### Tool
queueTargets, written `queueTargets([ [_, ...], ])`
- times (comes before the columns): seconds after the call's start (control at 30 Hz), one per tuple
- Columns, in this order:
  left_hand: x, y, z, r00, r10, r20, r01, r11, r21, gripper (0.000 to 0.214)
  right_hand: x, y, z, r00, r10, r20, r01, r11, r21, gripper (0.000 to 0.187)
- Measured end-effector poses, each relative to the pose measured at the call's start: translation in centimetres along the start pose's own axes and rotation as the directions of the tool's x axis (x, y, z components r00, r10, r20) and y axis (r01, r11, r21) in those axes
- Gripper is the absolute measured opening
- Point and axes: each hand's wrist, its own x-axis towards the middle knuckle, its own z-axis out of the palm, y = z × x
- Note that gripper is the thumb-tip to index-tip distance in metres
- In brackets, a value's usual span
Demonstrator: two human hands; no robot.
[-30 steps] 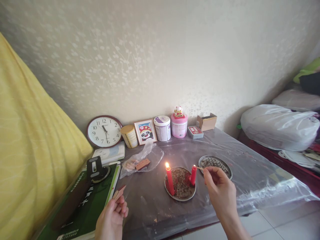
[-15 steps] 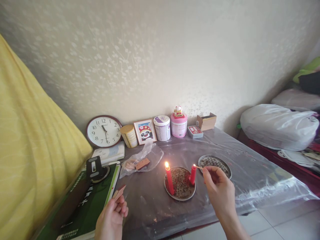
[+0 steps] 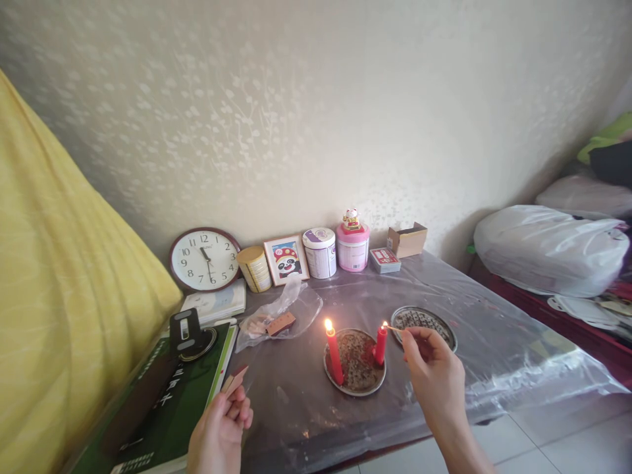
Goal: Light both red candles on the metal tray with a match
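Between the fingertips of my right hand [image 3: 434,375] is a thin match [image 3: 396,329], its burning tip at the top of the shorter red candle [image 3: 380,346]. To the left, a taller red candle [image 3: 334,359] burns with a bright flame and leans slightly. Both candles stand on a round metal plate [image 3: 354,394] with a brown, stained surface. My left hand [image 3: 222,421] is closed around a small matchbox [image 3: 236,380], held up over the near left part of the table.
A clear plastic bag [image 3: 292,294] with another matchbox [image 3: 280,324] lies behind. A second round plate [image 3: 447,324] sits right of the candles. Green book [image 3: 162,401], clock [image 3: 205,259], framed panda picture [image 3: 286,260] and tins [image 3: 320,253] line the left and back. Yellow curtain [image 3: 64,296] hangs left.
The flame at the match tip on the shorter candle looks slightly larger. Both hands stay almost where they were.
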Motion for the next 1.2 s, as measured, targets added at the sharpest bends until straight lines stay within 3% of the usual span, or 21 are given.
queueTargets([
  [0.1,0.1,-0.1,0.0,1.0,-0.008,0.001,0.008,1.0,-0.002,0.042,0.0,-0.5,-0.3,0.999,0.031,-0.017,-0.03,0.998,0.046,0.023],
  [0.17,0.1,-0.1,0.0,1.0,-0.009,0.0,0.009,1.0,0.0,0.042,0.3,-1.2,-0.8,0.997,0.073,0.015,-0.075,0.973,0.22,0.02],
  [0.23,0.1,0.0,0.1,1.0,-0.003,-0.003,0.003,1.0,0.002,0.041,1.0,-1.8,-1.6,0.988,0.1,0.114,-0.144,0.859,0.491,0.02],
  [0.3,0.0,0.0,0.1,1.0,0.004,-0.001,-0.004,1.0,-0.002,0.04,2.0,-1.9,-2.4,0.982,0.082,0.168,-0.169,0.776,0.607,0.024],
  [0.4,0.0,0.1,0.0,1.0,0.0,0.006,0.0,1.0,-0.002,0.039,3.4,-0.7,-3.0,0.999,0.048,0.017,-0.051,0.936,0.348,0.032],
  [0.47,0.1,0.0,-0.1,1.0,-0.008,-0.004,0.008,1.0,0.005,0.04,4.1,0.3,-3.3,0.998,0.018,-0.068,-0.007,0.989,0.146,0.023],
  [0.57,0.2,0.0,-0.3,1.0,-0.018,-0.021,0.018,1.0,0.011,0.04,4.5,1.1,-3.9,0.998,-0.038,-0.044,0.041,0.996,0.083,0.016],
  [0.67,0.4,-0.1,-0.4,1.0,-0.02,-0.013,0.02,1.0,0.015,0.039,4.6,1.4,-4.3,0.994,-0.084,-0.066,0.086,0.995,0.041,0.034],
  [0.73,0.4,-0.1,-0.4,1.0,-0.026,-0.012,0.026,0.999,0.02,0.039,4.7,1.7,-4.4,0.989,-0.085,-0.117,0.08,0.996,-0.045,0.032],
  [0.83,0.4,-0.1,-0.4,0.999,-0.033,-0.017,0.033,0.999,0.031,0.042,5.0,2.4,-4.3,0.989,-0.056,-0.137,0.03,0.982,-0.186,0.025],
  [0.97,0.3,-0.1,-0.2,0.999,-0.03,-0.02,0.031,0.999,0.026,0.041,5.5,3.6,-4.3,0.994,0.023,-0.109,-0.051,0.963,-0.264,0.035],
  [1.2,0.6,-0.2,-0.4,0.998,-0.054,-0.038,0.054,0.998,0.014,0.039,6.1,6.1,-3.5,0.999,0.052,0.007,-0.045,0.923,-0.382,0.029],
])
